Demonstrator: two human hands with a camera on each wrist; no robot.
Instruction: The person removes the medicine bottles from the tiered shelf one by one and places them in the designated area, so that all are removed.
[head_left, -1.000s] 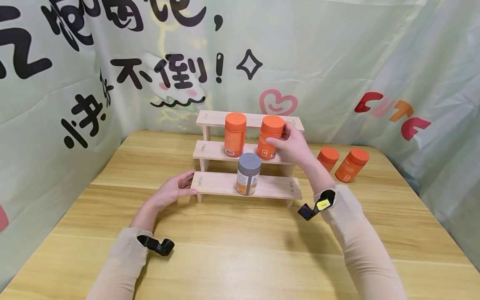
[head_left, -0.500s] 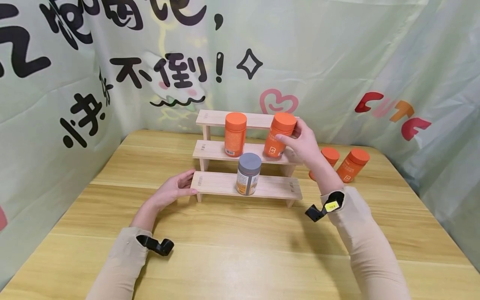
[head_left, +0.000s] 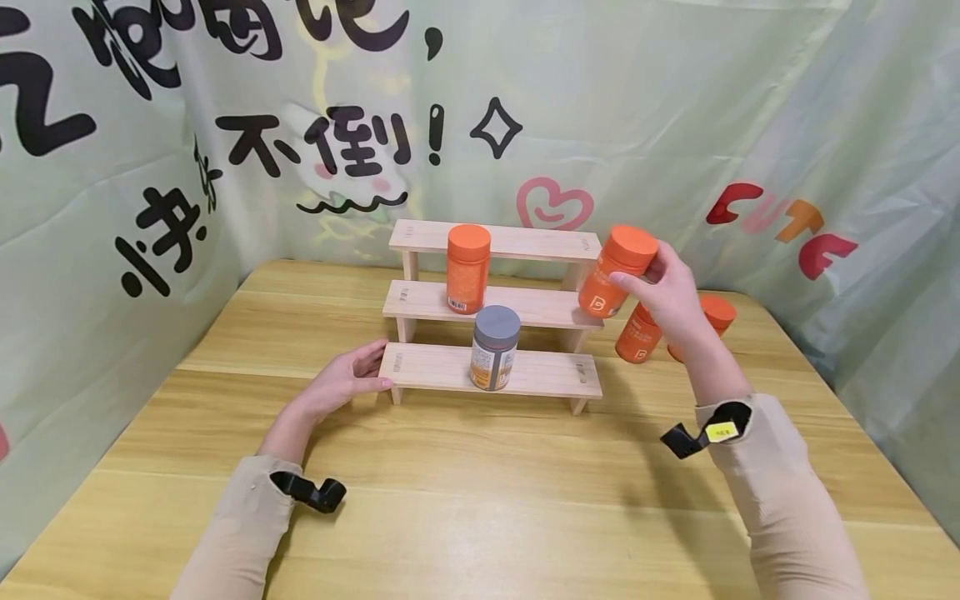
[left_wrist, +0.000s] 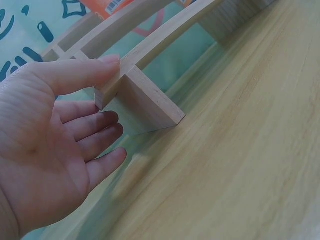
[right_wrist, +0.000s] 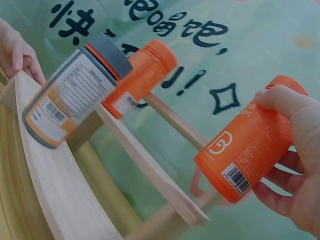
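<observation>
Orange bottle (head_left: 609,273) in the right hand's (head_left: 672,297) grip shifted, tilted, to the right end of the wooden stand (head_left: 551,375), whose left end the left hand (head_left: 345,381) pinched, removal seemingly underway, next calling for careful lowering.

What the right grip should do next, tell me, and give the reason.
The right grip should probably carry the held orange bottle a little further right, toward the two orange bottles on the table: it has brought the tilted bottle to the right end of the middle shelf, where letting go looks risky.
</observation>
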